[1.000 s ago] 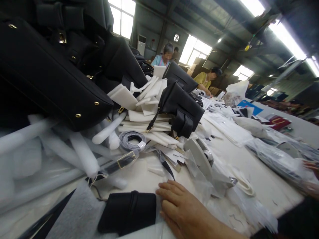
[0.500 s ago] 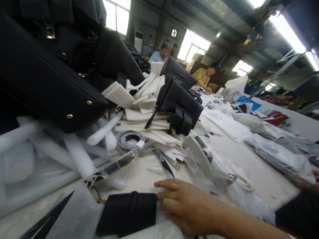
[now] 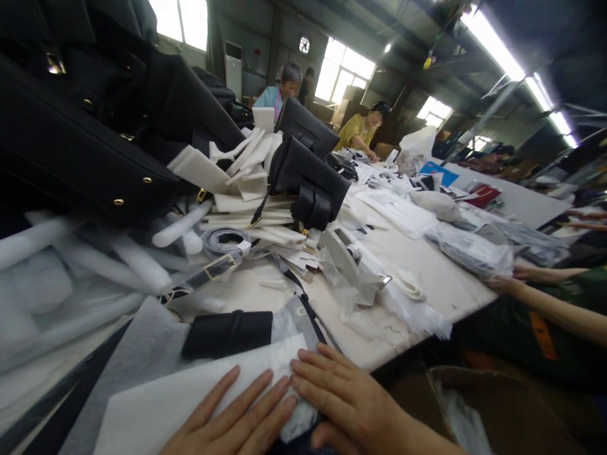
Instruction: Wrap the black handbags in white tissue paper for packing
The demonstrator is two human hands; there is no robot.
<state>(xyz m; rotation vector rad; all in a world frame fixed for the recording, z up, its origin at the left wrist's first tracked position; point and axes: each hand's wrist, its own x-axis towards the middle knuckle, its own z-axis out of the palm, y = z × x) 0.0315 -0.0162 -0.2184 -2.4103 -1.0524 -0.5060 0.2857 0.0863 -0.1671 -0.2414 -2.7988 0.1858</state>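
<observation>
My left hand (image 3: 237, 414) lies with fingers spread on a white sheet of soft padding or paper (image 3: 156, 392) near the table's front edge. Beside it, my right hand (image 3: 348, 395) rests flat, fingers stretched, over the sheet's right end and some crumpled clear plastic (image 3: 287, 325). Just beyond the sheet lies a black leather flap piece (image 3: 227, 333) with a narrow strap across it, its near side partly covered. Under these sits a grey felt-like panel (image 3: 128, 360). A dark strap (image 3: 310, 313) runs past my right fingertips.
Black handbags (image 3: 85, 139) are heaped at the left above foam rolls (image 3: 137, 259). White foam sheets (image 3: 251, 202) and a tape dispenser (image 3: 348, 262) stand ahead. A co-worker's hands (image 3: 505, 278) hold a plastic-wrapped item (image 3: 474, 249) at the right. Below is an open cardboard box (image 3: 497, 404).
My left hand has come into view on the white sheet, which now covers the black piece's near side. My right hand has moved off the black piece's edge toward me. The view has shifted.
</observation>
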